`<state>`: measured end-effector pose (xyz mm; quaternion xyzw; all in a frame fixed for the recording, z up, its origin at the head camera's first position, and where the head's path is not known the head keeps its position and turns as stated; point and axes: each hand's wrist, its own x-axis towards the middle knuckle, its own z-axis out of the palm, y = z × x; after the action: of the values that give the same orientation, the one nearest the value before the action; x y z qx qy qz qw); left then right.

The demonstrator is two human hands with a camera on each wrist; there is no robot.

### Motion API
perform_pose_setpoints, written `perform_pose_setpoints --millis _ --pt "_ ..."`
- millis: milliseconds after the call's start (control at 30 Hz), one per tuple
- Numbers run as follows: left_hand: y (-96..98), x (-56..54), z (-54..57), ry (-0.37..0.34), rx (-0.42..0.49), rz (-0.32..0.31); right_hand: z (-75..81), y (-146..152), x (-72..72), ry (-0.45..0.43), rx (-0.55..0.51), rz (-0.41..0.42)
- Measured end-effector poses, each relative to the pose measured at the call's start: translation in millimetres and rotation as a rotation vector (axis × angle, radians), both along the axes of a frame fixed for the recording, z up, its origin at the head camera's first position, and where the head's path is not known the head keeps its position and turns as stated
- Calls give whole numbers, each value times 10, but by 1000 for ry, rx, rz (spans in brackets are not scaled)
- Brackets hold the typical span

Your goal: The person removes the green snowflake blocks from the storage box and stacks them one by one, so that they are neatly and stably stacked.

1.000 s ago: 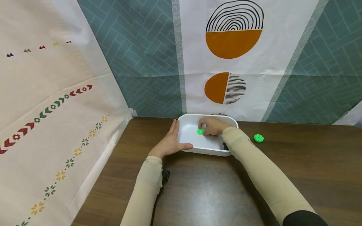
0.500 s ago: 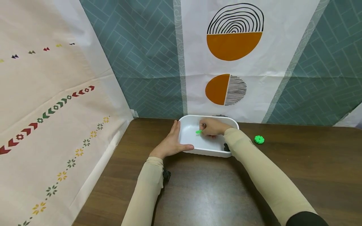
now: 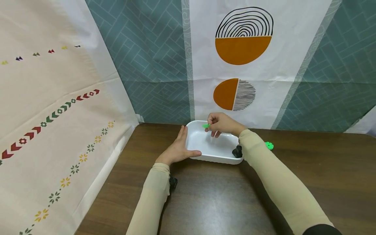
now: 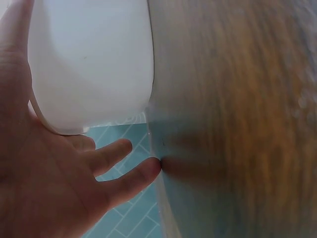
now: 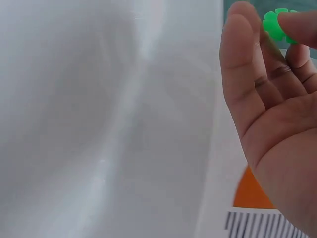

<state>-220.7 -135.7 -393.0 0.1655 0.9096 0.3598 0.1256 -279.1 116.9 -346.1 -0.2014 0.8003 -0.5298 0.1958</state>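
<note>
A small green flower-shaped disc [image 3: 206, 126] is pinched between thumb and fingers of my right hand [image 3: 224, 124], above the back left part of a white plastic tray [image 3: 205, 143]. In the right wrist view the scalloped edge of the green disc [image 5: 273, 25] shows beside the thumb. My left hand [image 3: 176, 148] rests against the tray's left end, its thumb along the front and its fingers straight and spread. In the left wrist view the left palm [image 4: 54, 173] lies close to the tray's outer wall [image 4: 94, 59].
A second green disc [image 3: 269, 145] lies on the brown wooden table [image 3: 205, 192], right of the tray and partly covered by the right sleeve. A patterned cloth [image 3: 152, 81] hangs just behind the tray. Another pale cloth [image 3: 67, 140] borders the table's left side.
My right hand has lifted the green disc up from the tray floor toward its back edge. My left hand stays at the tray's left end.
</note>
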Motion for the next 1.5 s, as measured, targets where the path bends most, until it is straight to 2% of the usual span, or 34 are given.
perform_pose_setpoints --millis 500,733,1067,1300,1500 --pt "30 -5 -12 -2 21 -12 223 208 175 -47 -282 12" --pt "30 9 -14 -30 10 -5 248 283 302 -10 -301 -43" --pt "15 18 -18 -23 5 -12 250 419 517 63 -361 -124" --pt "-10 17 -12 -18 -11 -27 174 603 653 118 -384 -169" --pt "-18 23 10 -11 -12 -24 97 802 768 134 -348 -247"
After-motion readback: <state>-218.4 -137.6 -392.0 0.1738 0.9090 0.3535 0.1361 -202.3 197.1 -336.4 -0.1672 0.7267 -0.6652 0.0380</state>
